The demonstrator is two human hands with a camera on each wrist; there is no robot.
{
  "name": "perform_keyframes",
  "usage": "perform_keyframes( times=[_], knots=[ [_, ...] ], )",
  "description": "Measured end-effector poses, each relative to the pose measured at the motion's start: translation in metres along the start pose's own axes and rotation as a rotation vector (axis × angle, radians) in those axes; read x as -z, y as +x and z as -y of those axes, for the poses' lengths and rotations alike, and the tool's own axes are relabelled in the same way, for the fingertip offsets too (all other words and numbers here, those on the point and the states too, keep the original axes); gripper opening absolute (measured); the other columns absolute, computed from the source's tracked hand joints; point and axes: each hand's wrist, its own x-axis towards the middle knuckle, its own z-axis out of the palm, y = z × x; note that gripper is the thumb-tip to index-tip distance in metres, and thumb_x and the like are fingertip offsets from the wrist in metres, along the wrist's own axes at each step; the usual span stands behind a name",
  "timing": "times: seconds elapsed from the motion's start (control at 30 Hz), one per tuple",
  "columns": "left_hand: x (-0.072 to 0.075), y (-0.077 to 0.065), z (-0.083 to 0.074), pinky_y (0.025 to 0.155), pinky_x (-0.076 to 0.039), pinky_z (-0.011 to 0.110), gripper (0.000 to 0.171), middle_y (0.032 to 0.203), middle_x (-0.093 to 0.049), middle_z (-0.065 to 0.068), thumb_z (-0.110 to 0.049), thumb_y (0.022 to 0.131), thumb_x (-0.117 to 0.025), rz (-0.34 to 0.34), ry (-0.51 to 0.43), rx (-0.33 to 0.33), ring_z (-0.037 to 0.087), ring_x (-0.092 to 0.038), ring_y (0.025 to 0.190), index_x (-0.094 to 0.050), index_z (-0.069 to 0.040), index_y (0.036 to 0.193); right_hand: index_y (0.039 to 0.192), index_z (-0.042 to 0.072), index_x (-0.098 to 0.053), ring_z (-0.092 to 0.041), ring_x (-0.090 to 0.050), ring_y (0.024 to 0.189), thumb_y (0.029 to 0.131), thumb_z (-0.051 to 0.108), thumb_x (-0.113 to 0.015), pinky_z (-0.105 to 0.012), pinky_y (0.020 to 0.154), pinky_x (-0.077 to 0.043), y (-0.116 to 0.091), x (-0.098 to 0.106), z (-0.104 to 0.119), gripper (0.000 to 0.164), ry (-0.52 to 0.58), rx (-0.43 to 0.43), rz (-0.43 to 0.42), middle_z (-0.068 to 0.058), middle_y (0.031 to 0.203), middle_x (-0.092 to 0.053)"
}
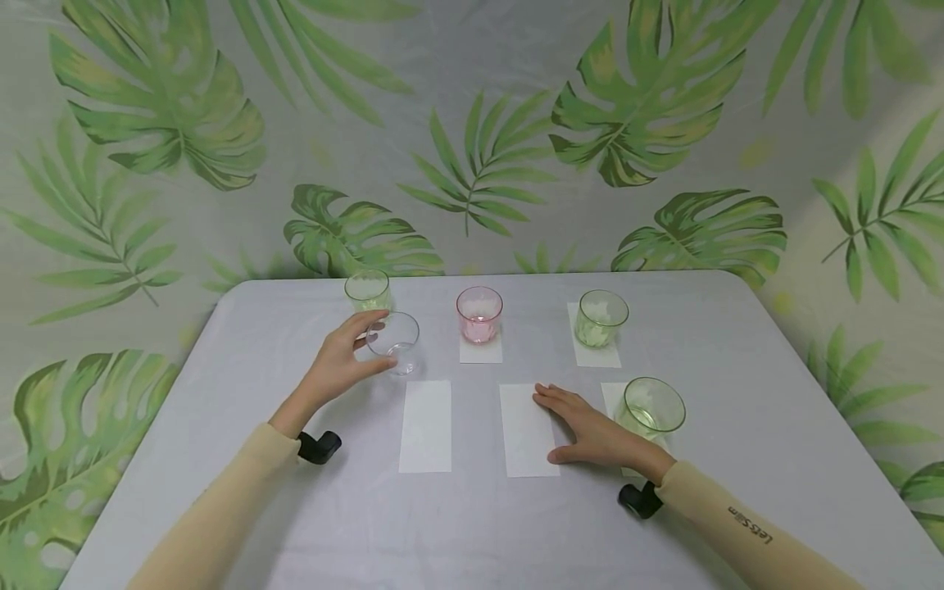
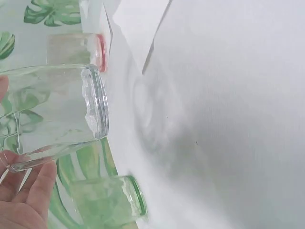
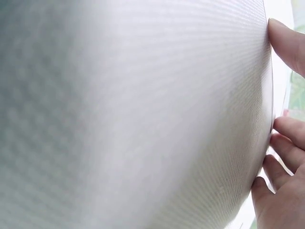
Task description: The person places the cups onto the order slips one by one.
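Observation:
My left hand (image 1: 341, 360) grips a clear glass (image 1: 401, 332) between thumb and fingers. In the left wrist view that glass (image 2: 62, 112) is upright and raised above the white cloth, with a faint shadow beneath it. Behind it at the back left stands a green glass (image 1: 367, 288), partly hidden. My right hand (image 1: 593, 430) holds nothing; its fingertips rest at the right edge of a white card (image 1: 525, 438). The right wrist view shows these fingers (image 3: 288, 148) spread against the surface. Just beyond this hand stands another green glass (image 1: 655, 403) on a card, which my forearm partly covers.
A pink glass (image 1: 479, 315) stands on a white card at the back middle. Right of it, a green glass (image 1: 602, 319) stands on its own card. One bare card (image 1: 425, 426) lies between my hands. A leaf-print cloth (image 1: 472, 164) hangs behind the table.

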Motion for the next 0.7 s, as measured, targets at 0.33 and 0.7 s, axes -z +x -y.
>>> perform_keyframes(
  times=[0.33, 0.7],
  knots=[
    [-0.021, 0.003, -0.009, 0.098, -0.044, 0.045, 0.072, 0.137, -0.046, 0.013, -0.012, 0.077, -0.081, 0.031, -0.032, -0.072, 0.029, -0.049, 0.121, -0.046, -0.003, 0.139, 0.147, -0.004, -0.030, -0.041, -0.016, 0.140, 0.080, 0.026, -0.078, -0.059, 0.108, -0.021, 0.001, 0.000, 0.000, 0.088, -0.007, -0.008, 0.006, -0.019, 0.154, -0.023],
    [-0.040, 0.009, -0.022, 0.099, -0.044, 0.045, 0.074, 0.138, -0.047, 0.016, -0.009, 0.076, -0.082, 0.077, -0.089, -0.118, 0.031, -0.049, 0.122, -0.045, 0.001, 0.139, 0.147, -0.004, -0.030, -0.041, -0.015, 0.140, 0.080, 0.026, -0.078, -0.060, 0.109, -0.019, 0.001, 0.000, 0.001, 0.088, -0.005, -0.010, 0.007, -0.019, 0.154, -0.022]
  ],
)
